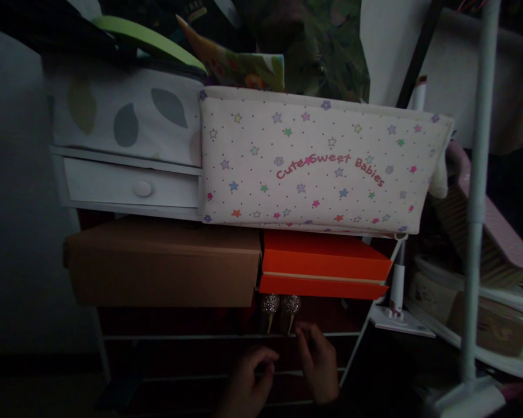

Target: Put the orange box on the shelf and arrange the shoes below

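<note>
shoes: we see a pair of glittery high heels point(279, 312) standing heel-out on a dark wire shelf point(165, 337), tucked under the orange box point(325, 264); only the sparkly backs and thin heels show, the toes run away from us into the dark.
right hand: our right hand point(317, 363) is raised at the shelf edge, fingertips point(301, 332) just beside the right shoe's heel, maybe touching; too dim for us to be sure. Fingers loosely curled and together, not clamped on anything we can make out.
left hand: our left hand point(247, 380) sits lower and to the left, fingers curled inward toward the thumb; we cannot tell if it holds something.
key relation: the shoes lie up and slightly left of the right fingertips, up and right of the left hand. Right hand is nearer.
long axis: each shoe runs front to back, into the shelf, heels toward us.
above: brown cardboard box point(163, 264) left of the orange one; star-print fabric bin point(318, 162) reading "Cute Sweet Babies" rests over both; white drawer point(131, 186) to its left.
side: white rack pole point(477, 191) stands well apart on the right.
</note>
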### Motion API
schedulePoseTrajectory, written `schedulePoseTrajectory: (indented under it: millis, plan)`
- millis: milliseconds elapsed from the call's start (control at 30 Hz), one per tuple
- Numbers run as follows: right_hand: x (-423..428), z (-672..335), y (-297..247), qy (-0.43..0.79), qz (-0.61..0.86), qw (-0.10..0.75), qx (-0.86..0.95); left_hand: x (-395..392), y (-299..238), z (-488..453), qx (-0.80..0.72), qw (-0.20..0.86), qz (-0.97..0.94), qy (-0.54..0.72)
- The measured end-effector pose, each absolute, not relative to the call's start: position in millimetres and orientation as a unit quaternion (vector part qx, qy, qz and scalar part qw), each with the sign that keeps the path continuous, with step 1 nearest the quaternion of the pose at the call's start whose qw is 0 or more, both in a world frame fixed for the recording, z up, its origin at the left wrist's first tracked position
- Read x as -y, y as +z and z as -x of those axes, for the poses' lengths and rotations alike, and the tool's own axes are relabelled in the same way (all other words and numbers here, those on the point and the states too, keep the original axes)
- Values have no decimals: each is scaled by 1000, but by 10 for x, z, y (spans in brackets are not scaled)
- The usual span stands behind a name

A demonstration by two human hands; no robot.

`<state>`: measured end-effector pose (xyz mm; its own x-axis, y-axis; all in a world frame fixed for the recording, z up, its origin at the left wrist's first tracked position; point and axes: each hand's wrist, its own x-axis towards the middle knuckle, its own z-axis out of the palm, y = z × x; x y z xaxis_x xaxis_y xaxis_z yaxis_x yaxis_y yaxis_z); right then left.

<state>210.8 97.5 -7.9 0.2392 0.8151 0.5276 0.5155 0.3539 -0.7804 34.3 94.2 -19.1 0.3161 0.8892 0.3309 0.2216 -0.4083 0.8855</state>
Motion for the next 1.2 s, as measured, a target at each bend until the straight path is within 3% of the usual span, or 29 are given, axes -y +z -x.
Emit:
schedulePoseTrajectory:
  millis: [200, 333, 533, 600, 700, 800, 967, 1200]
  plan:
    - [-856, -1984, -82, 181, 552, 431, 690, -956, -166, -90, -420, 310, -741, 422]
    - [-830, -1949, -125, 206, 548, 393, 709, -933, -129, 79, -433, 305, -736, 423]
    - [-809, -1833, -144, 265, 525, 435, 682, -851, -72, 210, -440, 309, -721, 437]
    - [-791, -1756, -67, 318, 493, 465, 663, -802, 26, 234, -421, 369, -690, 459]
    - [-658, -1643, 199, 432, 420, 503, 620, -637, 302, 307, -299, 587, -557, 506]
    - [-354, -1615, 602, 637, 238, 557, 476, -345, 652, 445, -133, 697, -442, 550]
    - [213, -1803, 1106, 690, 34, 573, 441, 118, 1017, 697, -1, 689, -428, 585]
    - [625, -2021, 1303, 640, 1, 610, 467, 199, 990, 755, 319, 654, -448, 520]
